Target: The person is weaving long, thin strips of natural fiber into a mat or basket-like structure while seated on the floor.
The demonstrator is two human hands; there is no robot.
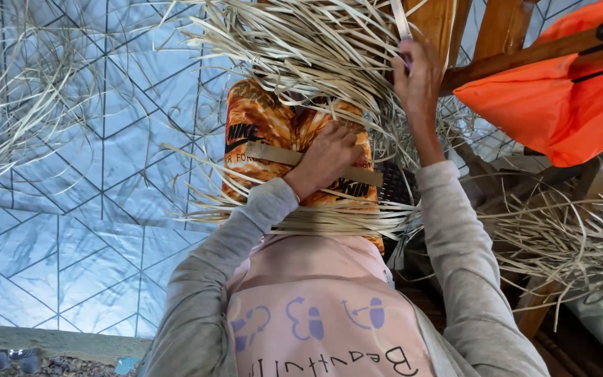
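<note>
Head view, looking down the person's own front. Landmark: the woven strip mat (301, 119), a mass of pale flat reed strips fanned across the lap.

Surroundings: a wide flat tan strip (273, 155) lies crosswise under the mat's loose ends, over orange patterned shorts (259, 122). Left of the mat, a shiny blue-grey floor sheet (71, 209) with dark geometric lines; more loose strips (15, 91) are scattered on it at the far left. Right of the mat, a wooden chair frame (504, 49) with an orange cloth (560, 98) draped over its rail. Below and right of that, another pile of strips (567, 237) lies over wooden parts. A bundle of strips (315, 220) runs crosswise just below the mat, over the knees.

Obstruction: the mat's loose ends cover most of the shorts and part of the chair frame.

Hidden or unclear: fingertips of both hands are buried in strips. The weave pattern is hard to make out. The dark item just right of the mat is not identifiable.

Hands: left hand (326, 160) rests at the mat's lower edge, knuckles up, fingers curled down onto the tan strip, pressing it. Right hand (417, 77) is raised at the mat's upper right edge, arm nearly straight, fingers pinched on a single upright strip (400, 17). Both sleeves are grey.
</note>
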